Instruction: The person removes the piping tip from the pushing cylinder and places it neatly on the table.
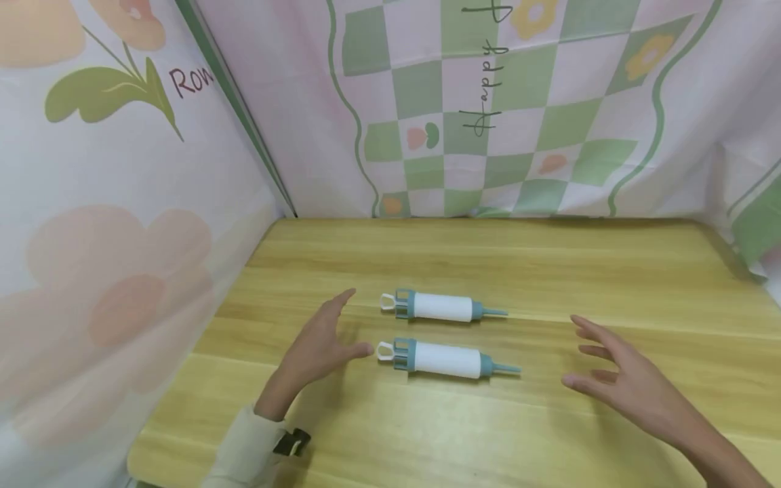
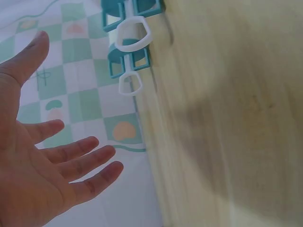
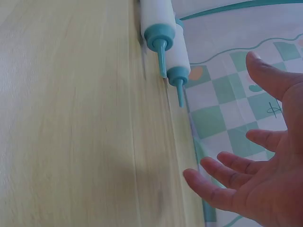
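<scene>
Two large syringes with white barrels, teal end collars, white pull rings and thin teal nozzles lie side by side on the wooden table. In the head view the far syringe [image 1: 443,307] is behind the near syringe [image 1: 448,359], both with rings to the left. My left hand [image 1: 317,346] hovers by the ring ends, its thumb tip close to the near ring, fingers spread and holding nothing. Off the nozzle ends, my right hand [image 1: 631,383] is raised with loosely bent fingers and nothing in it. The right wrist view shows both nozzles apart from that hand [image 3: 265,175].
The wooden table [image 1: 518,257] reaches back to a hanging cloth [image 1: 464,88] with green checks. Another flower-printed cloth [image 1: 122,176] hangs along the left side. A dark clip or strap [image 1: 293,442] sits at the left sleeve's cuff.
</scene>
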The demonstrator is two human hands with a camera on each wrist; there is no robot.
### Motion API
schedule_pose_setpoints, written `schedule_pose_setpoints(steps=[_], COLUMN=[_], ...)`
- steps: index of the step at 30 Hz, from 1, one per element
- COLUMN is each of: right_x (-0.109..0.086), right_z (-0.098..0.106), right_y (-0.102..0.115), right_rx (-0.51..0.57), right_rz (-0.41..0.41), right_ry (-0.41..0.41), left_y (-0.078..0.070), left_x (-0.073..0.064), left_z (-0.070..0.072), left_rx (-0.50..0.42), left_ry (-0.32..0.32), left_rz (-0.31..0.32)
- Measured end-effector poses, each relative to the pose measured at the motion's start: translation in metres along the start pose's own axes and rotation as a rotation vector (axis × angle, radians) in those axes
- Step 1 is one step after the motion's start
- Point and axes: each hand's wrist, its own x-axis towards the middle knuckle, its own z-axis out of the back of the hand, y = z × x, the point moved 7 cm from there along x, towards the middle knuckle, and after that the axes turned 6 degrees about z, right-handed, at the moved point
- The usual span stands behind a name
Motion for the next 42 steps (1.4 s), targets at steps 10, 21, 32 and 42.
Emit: schedule_pose_setpoints(steps=[10, 21, 32, 42], right_x=[0.001, 0.008, 0.010, 0.017], right_z=[-0.012, -0.030, -0.043, -0.056], right_y=[-0.002, 0.000, 0.005, 0.010], right_rx=[0.120, 0.216, 0.325, 0.534], right_rz=[-0.024, -0.015, -0.055, -0.071], right_ry=[0.014, 0.016, 0.029, 0.026], left_y=[0.009, 0.013, 0.006, -0.005], left_x=[0.005, 0.011, 0.013, 0.015], left_z=[-0.012, -0.035, -0.050, -0.059], left_rx=[-0.118, -0.239, -0.288, -0.283], left_ry=[0.060, 0.177, 0.217, 0.238], left_rz=[0.029, 0.033, 0.032, -0.005])
